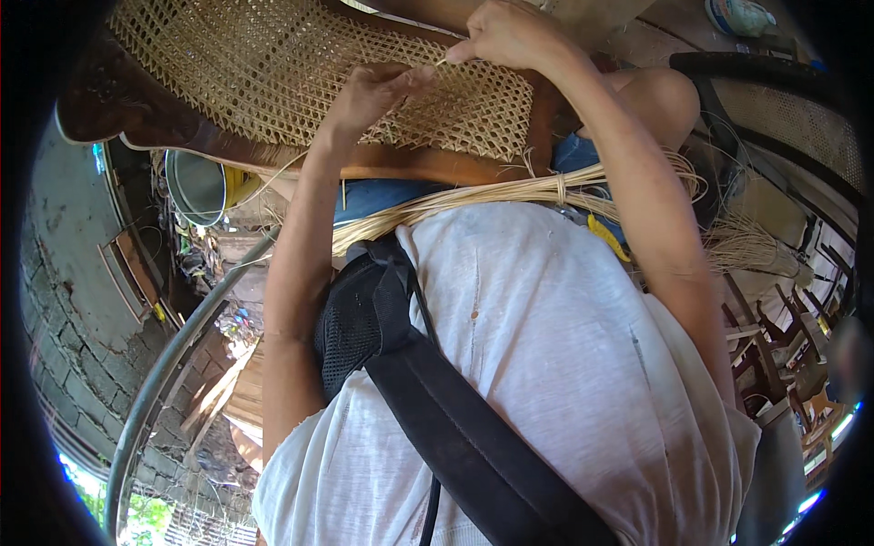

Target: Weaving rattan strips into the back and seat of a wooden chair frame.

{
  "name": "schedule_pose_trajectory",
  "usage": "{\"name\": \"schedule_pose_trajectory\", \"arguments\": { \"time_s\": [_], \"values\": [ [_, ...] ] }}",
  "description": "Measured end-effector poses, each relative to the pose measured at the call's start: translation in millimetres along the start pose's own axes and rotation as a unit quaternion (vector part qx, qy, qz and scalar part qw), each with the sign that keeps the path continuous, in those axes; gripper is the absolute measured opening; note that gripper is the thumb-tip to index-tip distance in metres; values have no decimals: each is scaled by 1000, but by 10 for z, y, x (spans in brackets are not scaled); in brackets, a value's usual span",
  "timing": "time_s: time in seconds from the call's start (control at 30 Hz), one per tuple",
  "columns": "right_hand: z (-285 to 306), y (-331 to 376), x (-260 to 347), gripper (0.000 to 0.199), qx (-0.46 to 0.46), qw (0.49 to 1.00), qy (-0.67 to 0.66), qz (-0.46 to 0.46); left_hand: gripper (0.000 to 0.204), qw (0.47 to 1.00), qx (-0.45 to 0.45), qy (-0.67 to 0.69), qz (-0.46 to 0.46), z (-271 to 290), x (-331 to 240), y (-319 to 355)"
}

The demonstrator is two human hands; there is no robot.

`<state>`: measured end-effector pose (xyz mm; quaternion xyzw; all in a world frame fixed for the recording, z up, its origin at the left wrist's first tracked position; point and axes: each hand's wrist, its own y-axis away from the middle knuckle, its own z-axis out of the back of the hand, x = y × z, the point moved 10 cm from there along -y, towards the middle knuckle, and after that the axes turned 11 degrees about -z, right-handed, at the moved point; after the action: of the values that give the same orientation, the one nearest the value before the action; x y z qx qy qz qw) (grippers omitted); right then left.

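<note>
A wooden furniture frame (428, 167) with a woven cane panel (264, 77) lies across my lap. Above the panel's right part, my left hand (375, 96) has its fingers pinched together at a thin cane strand (442, 63). The same strand runs up to my right hand (510, 36), whose thumb and fingers close on it near the panel's far edge. Only a short length shows between the two hands. Across my lap, between the frame and my white shirt, rests a tied bundle of long cane strands (482, 194).
A yellow curved handle (607, 237) lies by the bundle on my right. To the left stands a metal bucket (198, 188), near a bent metal tube (173, 350). A dark mesh-backed chair (783, 118) is at the right, with more loose cane (751, 244) below it.
</note>
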<state>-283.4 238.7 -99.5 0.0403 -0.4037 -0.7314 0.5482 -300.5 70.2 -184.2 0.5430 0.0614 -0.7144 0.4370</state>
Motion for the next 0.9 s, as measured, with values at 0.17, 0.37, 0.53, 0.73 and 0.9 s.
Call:
{"name": "schedule_pose_trajectory", "arguments": {
  "time_s": [0.17, 0.37, 0.53, 0.73, 0.9],
  "values": [
    [-797, -470, -76, 24, -22, 1000, -5, 12, 30, 985, -83, 152, 16, 80, 204, 54],
    [-1022, -379, 120, 19, 10, 998, 42, 35, 30, 991, -65, -109, 37, 275, 279, 109],
    [-1047, -377, 258, 24, 53, 996, 68, 9, 27, 992, -34, -104, 58, 247, 325, 84],
    [-1028, -346, 318, 30, 18, 999, 20, 44, 31, 984, 48, -172, -9, 94, 139, 1],
    [-1016, -398, 184, 32, 54, 998, 32, -25, 32, 971, 23, -237, 21, 91, 247, -18]
  ]
}}
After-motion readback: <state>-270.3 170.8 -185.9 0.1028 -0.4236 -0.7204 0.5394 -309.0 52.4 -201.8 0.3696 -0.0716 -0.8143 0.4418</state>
